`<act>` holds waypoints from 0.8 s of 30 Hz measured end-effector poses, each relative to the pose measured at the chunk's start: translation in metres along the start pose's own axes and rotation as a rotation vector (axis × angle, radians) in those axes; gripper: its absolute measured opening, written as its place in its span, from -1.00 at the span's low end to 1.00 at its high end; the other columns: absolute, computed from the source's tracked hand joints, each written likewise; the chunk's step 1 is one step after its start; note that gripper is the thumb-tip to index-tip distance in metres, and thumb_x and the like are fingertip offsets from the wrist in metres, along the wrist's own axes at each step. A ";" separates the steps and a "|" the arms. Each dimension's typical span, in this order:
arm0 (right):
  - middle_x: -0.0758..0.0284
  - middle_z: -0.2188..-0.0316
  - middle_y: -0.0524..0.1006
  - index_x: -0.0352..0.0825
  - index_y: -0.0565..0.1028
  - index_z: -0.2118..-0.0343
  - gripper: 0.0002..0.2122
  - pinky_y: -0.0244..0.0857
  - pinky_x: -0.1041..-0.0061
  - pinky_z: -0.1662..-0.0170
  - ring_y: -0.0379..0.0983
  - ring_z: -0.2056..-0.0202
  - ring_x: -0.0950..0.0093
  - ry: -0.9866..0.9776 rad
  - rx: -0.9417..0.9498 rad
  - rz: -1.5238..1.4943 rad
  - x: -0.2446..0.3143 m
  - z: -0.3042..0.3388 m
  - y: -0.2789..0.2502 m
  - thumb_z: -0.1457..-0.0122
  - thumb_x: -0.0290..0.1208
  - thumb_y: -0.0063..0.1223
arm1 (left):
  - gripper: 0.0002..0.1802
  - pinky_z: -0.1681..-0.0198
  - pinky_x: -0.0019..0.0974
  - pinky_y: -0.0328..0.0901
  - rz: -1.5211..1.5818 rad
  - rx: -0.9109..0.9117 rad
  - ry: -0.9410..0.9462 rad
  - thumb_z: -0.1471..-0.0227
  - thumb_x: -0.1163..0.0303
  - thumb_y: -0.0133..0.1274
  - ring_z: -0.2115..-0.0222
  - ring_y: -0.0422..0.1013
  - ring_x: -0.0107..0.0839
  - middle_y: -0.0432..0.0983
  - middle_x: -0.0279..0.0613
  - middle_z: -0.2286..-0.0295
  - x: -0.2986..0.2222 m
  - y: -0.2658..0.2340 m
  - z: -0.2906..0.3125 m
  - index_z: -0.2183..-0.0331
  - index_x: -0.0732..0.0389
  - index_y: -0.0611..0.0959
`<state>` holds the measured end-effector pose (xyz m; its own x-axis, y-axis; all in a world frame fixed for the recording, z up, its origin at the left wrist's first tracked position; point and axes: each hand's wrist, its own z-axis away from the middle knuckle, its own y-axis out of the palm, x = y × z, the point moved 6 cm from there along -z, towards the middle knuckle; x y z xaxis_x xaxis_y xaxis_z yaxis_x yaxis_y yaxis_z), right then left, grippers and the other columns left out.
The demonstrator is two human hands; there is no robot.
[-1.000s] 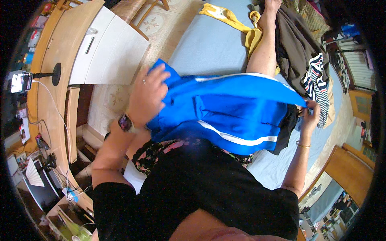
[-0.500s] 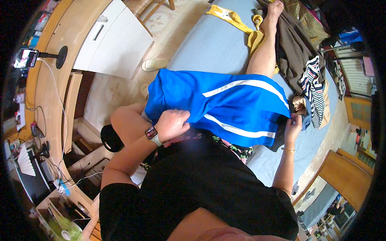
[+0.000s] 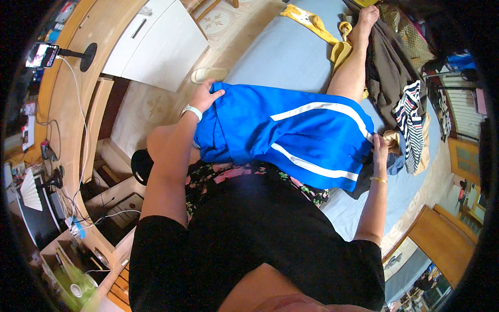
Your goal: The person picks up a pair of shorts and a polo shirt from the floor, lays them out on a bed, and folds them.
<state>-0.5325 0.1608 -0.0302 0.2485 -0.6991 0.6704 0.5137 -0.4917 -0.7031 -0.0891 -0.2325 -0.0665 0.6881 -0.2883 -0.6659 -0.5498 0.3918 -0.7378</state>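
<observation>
A blue garment (image 3: 234, 117) with white stripes lies spread across my lap and leg; its kind is not plain. My left hand (image 3: 208, 94) is at its far left corner, thumb on top, the fingers partly hidden and seemingly closed on the edge. At the right end, my right hand (image 3: 380, 144) pinches the garment's edge between thumb and fingers. A dark layer shows at that end, beside the white stripes. Under the near side of the blue cloth, a black floral fabric (image 3: 228, 177) covers my lap.
My bare leg (image 3: 351, 73) stretches over the grey-blue bed (image 3: 265, 57). A yellow garment (image 3: 312, 23) lies near the foot; brown trousers (image 3: 387, 73) and a striped garment (image 3: 410, 127) are piled on the right. At left stands a wooden desk (image 3: 73, 114) with a phone (image 3: 41, 55) on a stand.
My left hand has moved from the garment's near middle outward to its far left corner, and the cloth there is spread flatter. My right hand keeps its hold at the right edge.
</observation>
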 end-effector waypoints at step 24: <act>0.21 0.49 0.46 -0.35 0.29 0.35 -0.58 0.36 0.52 0.42 0.46 0.47 0.41 0.789 0.093 -0.943 -0.043 0.225 0.075 -0.03 0.00 -0.12 | -0.65 0.29 -0.13 0.26 -0.169 0.535 1.014 0.14 0.16 -0.03 0.35 0.38 -0.08 0.45 0.03 0.43 -0.366 0.160 0.025 0.31 0.19 0.49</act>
<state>-0.3204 0.2710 -0.0588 -0.7978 -0.2292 0.5576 0.2882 -0.9574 0.0189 -0.4171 -0.0425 0.0614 -0.0956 -0.8455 -0.5253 -0.0493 0.5311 -0.8459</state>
